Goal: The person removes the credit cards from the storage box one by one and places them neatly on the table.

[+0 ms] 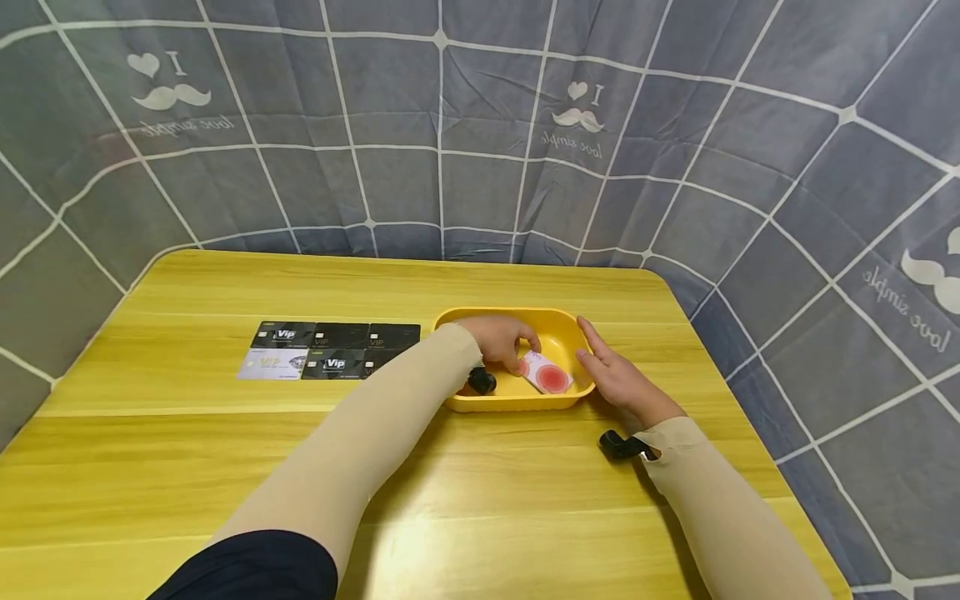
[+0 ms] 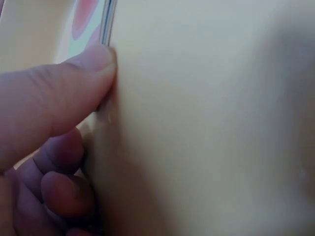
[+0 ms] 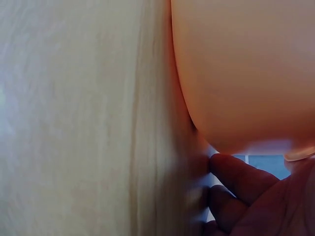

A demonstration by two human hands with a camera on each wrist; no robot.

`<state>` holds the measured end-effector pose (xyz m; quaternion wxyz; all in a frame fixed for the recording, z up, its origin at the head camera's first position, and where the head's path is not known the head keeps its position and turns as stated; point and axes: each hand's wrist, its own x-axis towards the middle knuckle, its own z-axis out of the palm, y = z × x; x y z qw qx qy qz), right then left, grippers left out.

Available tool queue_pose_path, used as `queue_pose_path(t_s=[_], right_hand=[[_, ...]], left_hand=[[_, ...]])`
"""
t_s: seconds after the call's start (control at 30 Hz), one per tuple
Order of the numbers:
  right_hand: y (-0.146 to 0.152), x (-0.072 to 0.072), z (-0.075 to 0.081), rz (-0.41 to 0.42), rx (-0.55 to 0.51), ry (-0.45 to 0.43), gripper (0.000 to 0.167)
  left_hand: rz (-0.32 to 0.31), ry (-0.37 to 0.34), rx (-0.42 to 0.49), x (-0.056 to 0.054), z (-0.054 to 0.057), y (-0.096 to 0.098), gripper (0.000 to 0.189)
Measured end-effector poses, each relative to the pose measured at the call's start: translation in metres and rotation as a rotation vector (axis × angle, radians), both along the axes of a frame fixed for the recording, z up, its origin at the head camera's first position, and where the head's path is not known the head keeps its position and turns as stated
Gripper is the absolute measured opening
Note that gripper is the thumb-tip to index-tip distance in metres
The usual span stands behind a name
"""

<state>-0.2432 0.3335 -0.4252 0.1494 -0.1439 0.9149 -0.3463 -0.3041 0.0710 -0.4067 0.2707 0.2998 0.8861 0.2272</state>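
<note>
My left hand (image 1: 498, 337) reaches into a yellow plastic tray (image 1: 517, 403) and pinches the near-left end of white cards with pink-red circles (image 1: 553, 379). In the left wrist view the thumb (image 2: 88, 66) presses at the cards' thin edges (image 2: 106, 22), which show as a few layers, while the other fingers curl below it. My right hand (image 1: 626, 383) lies against the right end of the tray, thumb at the rim and fingers extended along the outside. From the right wrist, the fingers (image 3: 241, 179) show beside the tray's outer wall (image 3: 246, 73).
Left of the tray, several black and silver VIP cards (image 1: 333, 364) lie in two rows on the wooden table (image 1: 225, 467); my left sleeve (image 1: 390, 425) covers part of the nearest ones. A grey checked curtain (image 1: 480, 125) hangs behind the table and along its sides.
</note>
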Motion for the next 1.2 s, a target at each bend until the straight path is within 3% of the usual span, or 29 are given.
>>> queue_pose_path(t_s=[1.2], right_hand=[[-0.0008,-0.0004,0.0041,0.004,0.023,-0.002,0.066]], left_hand=[[0.010,-0.016,0.059,0.0038,0.0022,-0.0044,0.043]])
